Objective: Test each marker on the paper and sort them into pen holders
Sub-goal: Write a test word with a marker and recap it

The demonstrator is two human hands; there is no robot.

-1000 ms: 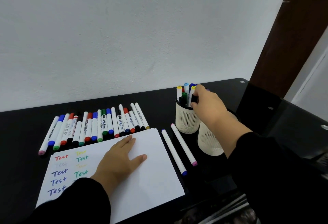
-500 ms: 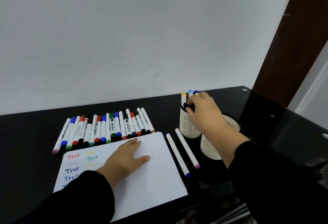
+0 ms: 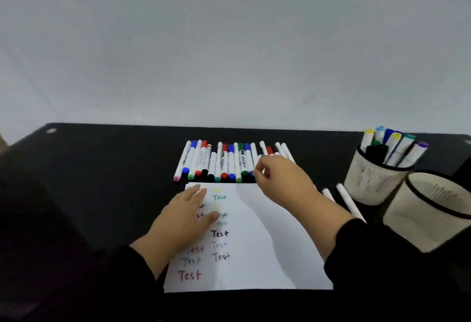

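A white paper (image 3: 270,250) with several coloured "Test" words lies on the black table (image 3: 102,181). My left hand (image 3: 188,214) rests flat on the paper's left side, fingers spread. Behind the paper lies a row of several white markers (image 3: 224,161) with coloured caps. My right hand (image 3: 283,181) hovers over the right end of that row, fingertips curled together at the marker ends; blur hides whether it grips one. A white pen holder (image 3: 372,181) at the right holds several markers. A second white pen holder (image 3: 430,214) stands beside it, nearer to me.
Two loose white markers (image 3: 348,200) lie between the paper and the pen holders, partly hidden by my right forearm. A pale wall rises directly behind the table. The table's left half is bare black surface.
My right hand left the pen holder and swung left to the right end of the marker row. My left hand shifted to the paper's left side. The camera view turned left.
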